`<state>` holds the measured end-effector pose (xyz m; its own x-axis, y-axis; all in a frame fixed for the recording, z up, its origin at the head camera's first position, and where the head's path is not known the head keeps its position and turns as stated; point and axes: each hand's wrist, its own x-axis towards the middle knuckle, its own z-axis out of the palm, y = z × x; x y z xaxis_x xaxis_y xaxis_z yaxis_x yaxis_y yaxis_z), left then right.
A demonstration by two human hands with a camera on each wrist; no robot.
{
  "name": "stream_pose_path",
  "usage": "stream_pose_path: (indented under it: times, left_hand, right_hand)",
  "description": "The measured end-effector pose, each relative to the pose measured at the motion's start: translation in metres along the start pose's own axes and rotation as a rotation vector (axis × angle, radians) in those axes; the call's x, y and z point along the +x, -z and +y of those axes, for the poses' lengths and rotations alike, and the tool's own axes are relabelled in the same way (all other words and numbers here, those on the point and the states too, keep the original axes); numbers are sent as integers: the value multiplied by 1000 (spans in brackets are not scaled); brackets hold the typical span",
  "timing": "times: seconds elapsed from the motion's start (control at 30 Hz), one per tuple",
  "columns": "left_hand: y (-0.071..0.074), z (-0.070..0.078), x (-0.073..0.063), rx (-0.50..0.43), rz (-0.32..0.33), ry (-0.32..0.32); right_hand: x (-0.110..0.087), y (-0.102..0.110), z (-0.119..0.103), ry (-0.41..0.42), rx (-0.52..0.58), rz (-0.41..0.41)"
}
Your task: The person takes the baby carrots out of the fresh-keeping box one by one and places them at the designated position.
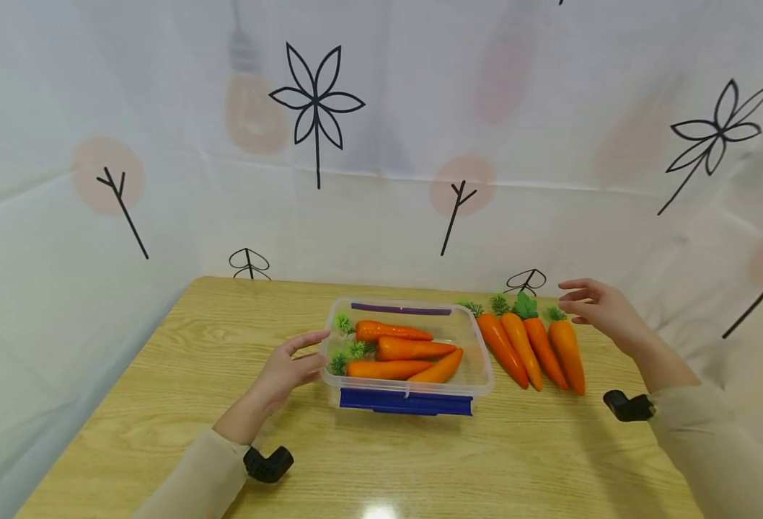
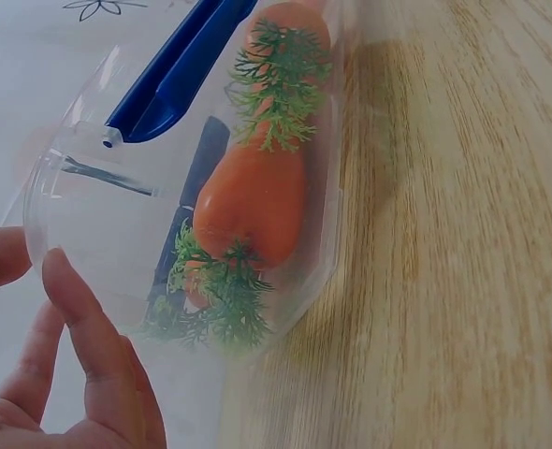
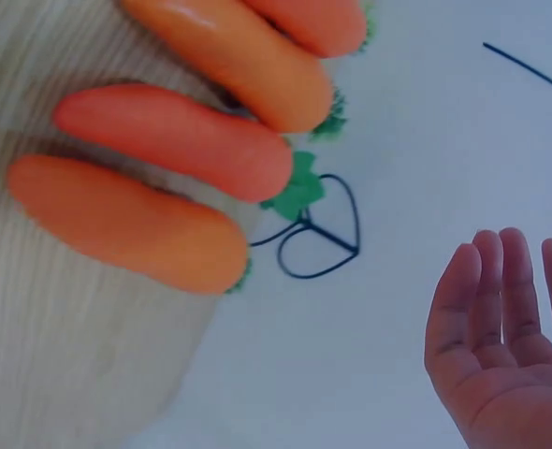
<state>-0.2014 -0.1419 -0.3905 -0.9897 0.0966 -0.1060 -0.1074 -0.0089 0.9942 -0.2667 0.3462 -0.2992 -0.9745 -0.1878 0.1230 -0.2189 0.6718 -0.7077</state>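
White cloth with leaf drawings (image 1: 316, 101) behind. Wooden table (image 1: 226, 339) in front. Clear box (image 1: 484, 360) mid-table, blue clip (image 1: 401, 402) on near side. Left hand (image 1: 290, 371) at box's left rim: fingers parted, fairly straight, touching it; no firm hold shows. Right hand (image 1: 605, 310) above the table's far right, loosely spread, holding nothing. Four carrots inside the box (image 1: 414, 349), tops left; four outside (image 1: 544, 349) in a row just right, green tops (image 1: 526, 305) far. Step, as judged: box steadied, right hand between grasps. Moving another carrot would call for fingers closing round it.
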Motion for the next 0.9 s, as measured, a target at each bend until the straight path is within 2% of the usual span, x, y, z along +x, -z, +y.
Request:
stream_pose_path:
  times: [0.2, 0.6, 0.9]
  left_hand:
    - [1, 0, -1, -11, -21, -16]
    - [1, 0, -1, -36, -44, -30]
    - [2, -1, -1, -43, -41, -21]
  right_hand:
    - [4, -3, -23, 28, -48, -22]
    - [16, -20, -60, 108, 8, -90]
    - [26, -38, -82, 143, -6, -138]
